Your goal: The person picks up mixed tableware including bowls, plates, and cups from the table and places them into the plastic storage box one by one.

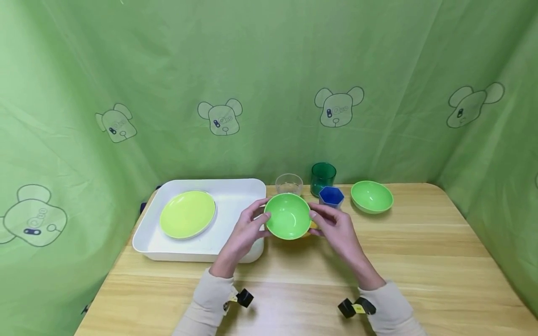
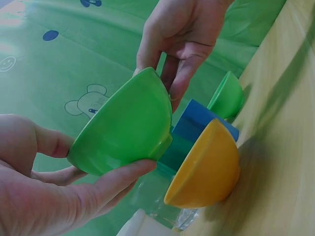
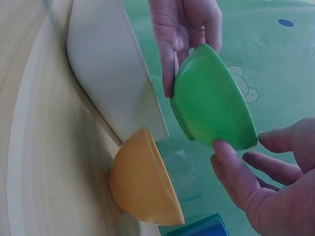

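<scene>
A wooden table (image 1: 420, 261) bears a white tray (image 1: 235, 200), in which lies a yellow-green plate (image 1: 187, 214). The left hand (image 1: 248, 225) and right hand (image 1: 337, 228) grip opposite sides of a green bowl (image 1: 288, 217), raised above the table beside the tray; an orange bowl (image 2: 206, 169) stands lower, near a small blue cup (image 1: 331, 196).

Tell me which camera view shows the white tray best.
The head view: it shows most of the white tray from above, rim and inside, though the left hand covers some. The right wrist view shows only part of its outside; the left wrist view, just a small piece at the picture's bottom edge.
</scene>
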The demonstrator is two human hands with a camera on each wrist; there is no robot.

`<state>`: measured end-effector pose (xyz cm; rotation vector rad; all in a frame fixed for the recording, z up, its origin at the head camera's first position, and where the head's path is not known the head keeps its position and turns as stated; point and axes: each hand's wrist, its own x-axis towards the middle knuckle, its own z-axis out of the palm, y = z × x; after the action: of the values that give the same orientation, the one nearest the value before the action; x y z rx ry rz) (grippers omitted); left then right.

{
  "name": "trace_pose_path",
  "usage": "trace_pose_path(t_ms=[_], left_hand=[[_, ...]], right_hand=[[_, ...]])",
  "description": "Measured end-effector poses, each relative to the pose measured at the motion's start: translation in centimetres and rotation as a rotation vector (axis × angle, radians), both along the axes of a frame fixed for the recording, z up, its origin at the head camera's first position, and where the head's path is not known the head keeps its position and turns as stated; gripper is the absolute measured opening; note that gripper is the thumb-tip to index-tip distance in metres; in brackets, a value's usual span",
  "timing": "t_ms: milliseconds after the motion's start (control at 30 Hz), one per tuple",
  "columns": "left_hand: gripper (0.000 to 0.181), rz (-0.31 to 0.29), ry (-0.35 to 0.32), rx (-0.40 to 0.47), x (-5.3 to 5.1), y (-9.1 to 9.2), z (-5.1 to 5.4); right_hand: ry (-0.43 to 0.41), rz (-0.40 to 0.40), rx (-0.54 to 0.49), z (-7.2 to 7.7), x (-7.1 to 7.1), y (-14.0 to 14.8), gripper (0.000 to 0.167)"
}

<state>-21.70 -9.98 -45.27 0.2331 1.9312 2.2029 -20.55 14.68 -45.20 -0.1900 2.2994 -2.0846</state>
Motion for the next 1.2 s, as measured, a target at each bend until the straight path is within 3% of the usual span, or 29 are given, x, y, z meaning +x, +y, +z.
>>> trace_pose_path(t_ms=[300, 533, 800, 1033, 1200], left_hand=[[0.049, 0.065, -0.007, 0.028, -0.1, -1.9, 0.3], [0.047, 0.112, -0.02, 0.037, -0.6, -3.8, 0.4], [0.048, 0.184, -0.046, 0.05, -0.9, -5.7, 0.7], [0.051, 0.293, -0.055, 0.099, -0.8, -6.8, 0.7], [0.054, 0.3, -0.082, 0.114, -1.4, -7.7, 0.9]], right_hand=[[0.01, 0.033, -0.022, -0.2, -0.1, 0.3, 0.04], [0.02, 0.026, 0.034, -0.1, 0.1, 1.1, 0.039], [0.098, 0.039, 0.069, 0.6, -0.1, 2.2, 0.036], [0.184, 0.036, 0.09, 1.1, -0.5, 3.8, 0.037], [0.246, -0.008, 0.115, 1.8, -0.7, 5.4, 0.036]])
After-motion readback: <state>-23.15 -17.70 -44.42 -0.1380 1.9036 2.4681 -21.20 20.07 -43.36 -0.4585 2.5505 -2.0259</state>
